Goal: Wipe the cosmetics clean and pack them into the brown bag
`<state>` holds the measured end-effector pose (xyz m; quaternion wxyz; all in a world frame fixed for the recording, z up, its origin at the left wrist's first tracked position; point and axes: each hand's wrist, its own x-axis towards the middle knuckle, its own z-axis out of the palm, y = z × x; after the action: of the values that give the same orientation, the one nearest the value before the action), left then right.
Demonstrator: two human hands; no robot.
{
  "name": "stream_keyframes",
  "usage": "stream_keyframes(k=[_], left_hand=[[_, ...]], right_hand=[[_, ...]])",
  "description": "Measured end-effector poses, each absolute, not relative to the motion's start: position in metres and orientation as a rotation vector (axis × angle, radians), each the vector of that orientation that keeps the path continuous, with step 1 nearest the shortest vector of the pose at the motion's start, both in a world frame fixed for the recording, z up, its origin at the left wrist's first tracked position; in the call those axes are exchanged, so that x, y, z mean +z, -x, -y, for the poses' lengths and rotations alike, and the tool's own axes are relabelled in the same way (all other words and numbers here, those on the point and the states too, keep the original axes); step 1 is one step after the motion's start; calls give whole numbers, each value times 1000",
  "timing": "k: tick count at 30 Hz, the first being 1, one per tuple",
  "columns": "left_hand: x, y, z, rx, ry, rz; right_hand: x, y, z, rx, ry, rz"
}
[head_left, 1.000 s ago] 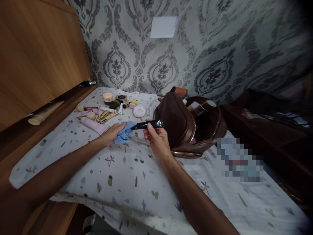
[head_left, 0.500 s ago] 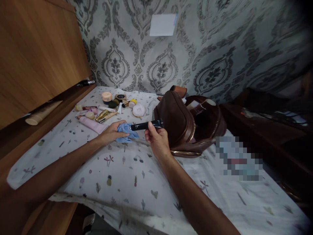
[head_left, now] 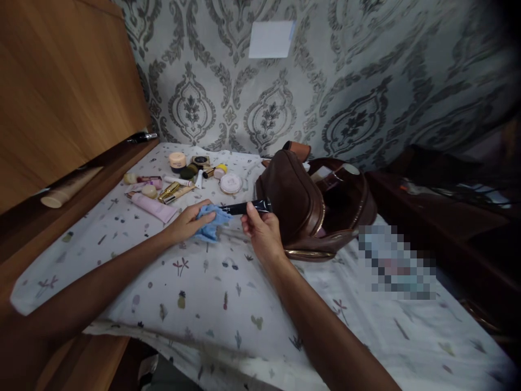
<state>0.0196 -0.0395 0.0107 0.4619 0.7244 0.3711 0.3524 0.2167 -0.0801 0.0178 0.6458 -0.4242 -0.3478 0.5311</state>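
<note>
A shiny black tube [head_left: 238, 208] is held level above the patterned cloth by my right hand [head_left: 262, 225], its thumb on top near the tube's right end. My left hand [head_left: 193, 220] grips a crumpled blue cloth [head_left: 211, 225], which covers the tube's left end. Just behind my right hand stands a brown leather bag [head_left: 288, 201], unzipped, with some items inside. Beyond my left hand lie several cosmetics, among them a pink tube [head_left: 152, 208], a round compact [head_left: 230, 183] and a jar with a peach lid [head_left: 177, 161].
A white sheet with small prints [head_left: 228, 326] covers the surface. Along the left runs a wooden ledge with a beige tube [head_left: 71, 187] and a dark pen-like item [head_left: 142, 137], under a wooden panel [head_left: 69, 81]. A blurred-out object [head_left: 396, 263] lies at the right.
My left hand has shifted the blue cloth slightly right, over more of the black tube's left end. My right hand and the bag stay in place.
</note>
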Motion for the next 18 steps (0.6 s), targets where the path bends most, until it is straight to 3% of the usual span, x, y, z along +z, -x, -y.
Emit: stream_keyframes(k=[10, 14, 18], left_hand=[[-1, -17, 24, 956, -1577, -1259], [1, -14, 22, 1083, -1819, -1191], [1, -11, 25, 871, -2201, -1271]], right_hand=[[24, -215, 84, 1276, 922, 750], [25, -217, 82, 1271, 918, 683], [22, -218, 80, 1262, 933, 681]])
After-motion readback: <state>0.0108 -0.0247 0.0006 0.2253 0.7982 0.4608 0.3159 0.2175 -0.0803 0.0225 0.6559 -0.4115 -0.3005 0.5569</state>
